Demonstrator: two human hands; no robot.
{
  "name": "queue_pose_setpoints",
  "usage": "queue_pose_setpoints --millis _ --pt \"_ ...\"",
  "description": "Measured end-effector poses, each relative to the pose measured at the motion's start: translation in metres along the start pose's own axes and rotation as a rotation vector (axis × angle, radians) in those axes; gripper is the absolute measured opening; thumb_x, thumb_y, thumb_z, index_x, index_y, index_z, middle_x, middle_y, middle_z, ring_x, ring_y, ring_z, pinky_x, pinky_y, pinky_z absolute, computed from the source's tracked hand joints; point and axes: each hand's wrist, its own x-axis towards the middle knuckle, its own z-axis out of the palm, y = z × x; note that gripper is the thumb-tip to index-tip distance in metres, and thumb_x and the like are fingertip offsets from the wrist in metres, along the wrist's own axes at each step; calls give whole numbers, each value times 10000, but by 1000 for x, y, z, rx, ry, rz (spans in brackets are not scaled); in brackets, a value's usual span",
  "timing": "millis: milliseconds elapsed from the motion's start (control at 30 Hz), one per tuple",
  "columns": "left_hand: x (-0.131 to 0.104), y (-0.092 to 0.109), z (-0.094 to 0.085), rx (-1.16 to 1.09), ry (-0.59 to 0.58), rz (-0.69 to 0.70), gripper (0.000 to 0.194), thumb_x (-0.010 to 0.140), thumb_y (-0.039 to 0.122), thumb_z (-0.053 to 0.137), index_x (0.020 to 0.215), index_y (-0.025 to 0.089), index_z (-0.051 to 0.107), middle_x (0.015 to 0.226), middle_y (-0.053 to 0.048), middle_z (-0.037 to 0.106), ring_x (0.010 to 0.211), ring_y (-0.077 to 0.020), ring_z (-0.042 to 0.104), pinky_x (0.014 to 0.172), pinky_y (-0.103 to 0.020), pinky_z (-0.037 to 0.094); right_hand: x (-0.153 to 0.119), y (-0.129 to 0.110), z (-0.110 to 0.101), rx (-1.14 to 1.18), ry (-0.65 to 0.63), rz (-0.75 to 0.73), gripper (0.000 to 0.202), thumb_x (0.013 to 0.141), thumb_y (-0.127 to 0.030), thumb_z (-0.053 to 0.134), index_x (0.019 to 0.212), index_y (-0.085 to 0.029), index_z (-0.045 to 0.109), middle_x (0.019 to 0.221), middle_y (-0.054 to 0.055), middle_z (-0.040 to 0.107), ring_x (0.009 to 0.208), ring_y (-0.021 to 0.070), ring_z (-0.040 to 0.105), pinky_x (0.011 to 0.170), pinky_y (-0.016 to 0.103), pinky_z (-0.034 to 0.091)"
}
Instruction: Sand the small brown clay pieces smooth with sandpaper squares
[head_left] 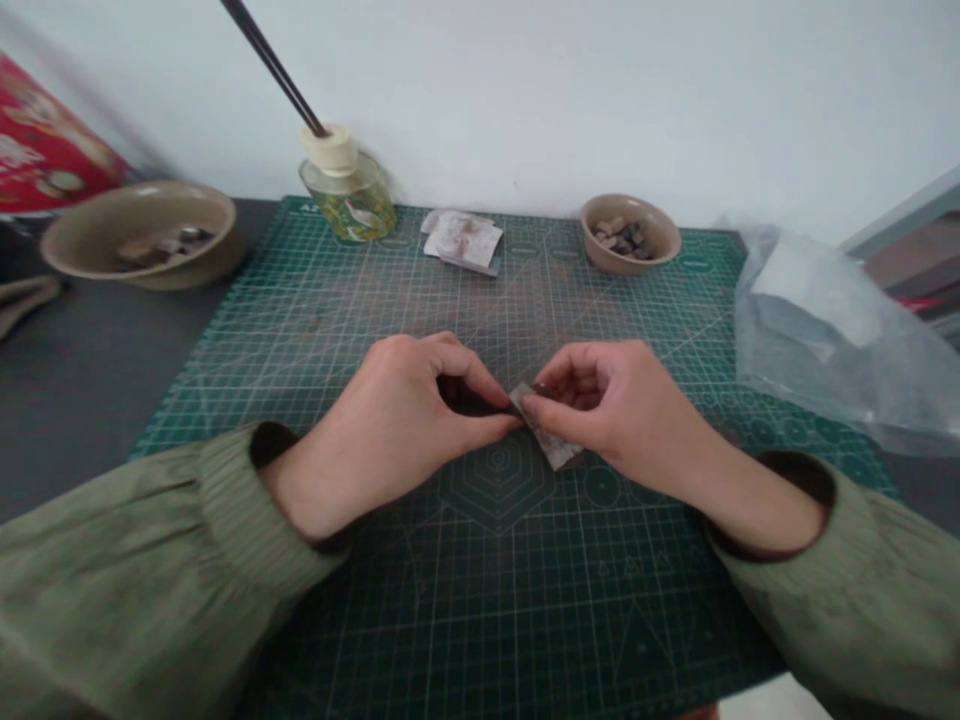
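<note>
My right hand [611,405] pinches a small, flat, grey-brown sheet [553,446] that looks like folded sandpaper, with its thumb on top. The sheet is held tilted, above the middle of the green cutting mat [495,620]. From the other side, my left hand [420,410] closes thumb and forefinger on a small dark piece [514,408] touching the sheet's upper left edge. Most of that piece is hidden by the fingertips, so its kind cannot be made out.
Behind my hands stand a small bowl [630,266] of brown and dark chunks, dusty white sheets [463,238] and a reed diffuser [349,195]. A larger bowl [142,270] with pieces sits at left. Right lies a clear plastic bag [840,340].
</note>
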Motion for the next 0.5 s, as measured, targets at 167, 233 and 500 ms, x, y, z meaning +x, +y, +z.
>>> queue_pose_setpoints --millis 167,233,500 --pt "-1 1 0 -9 0 4 113 821 384 924 845 284 879 890 5 820 802 -186 747 740 -330 534 -1 0 -1 -20 17 8 249 811 -309 982 881 -160 794 747 26 796 645 146 716 558 220 544" --pt "-1 2 0 -11 1 5 116 823 389 923 848 285 878 894 2 820 798 -188 745 743 -332 541 -1 -1 -1 -24 7 -1 254 815 -327 978 873 -166 791 746 29 797 645 151 716 557 228 544" --pt "0 2 1 -26 1 -2 105 818 377 913 832 279 879 883 -9 815 786 -195 738 724 -331 533 0 0 0 -50 29 -4 258 823 -338 971 870 -164 787 742 37 796 638 155 710 552 235 539"
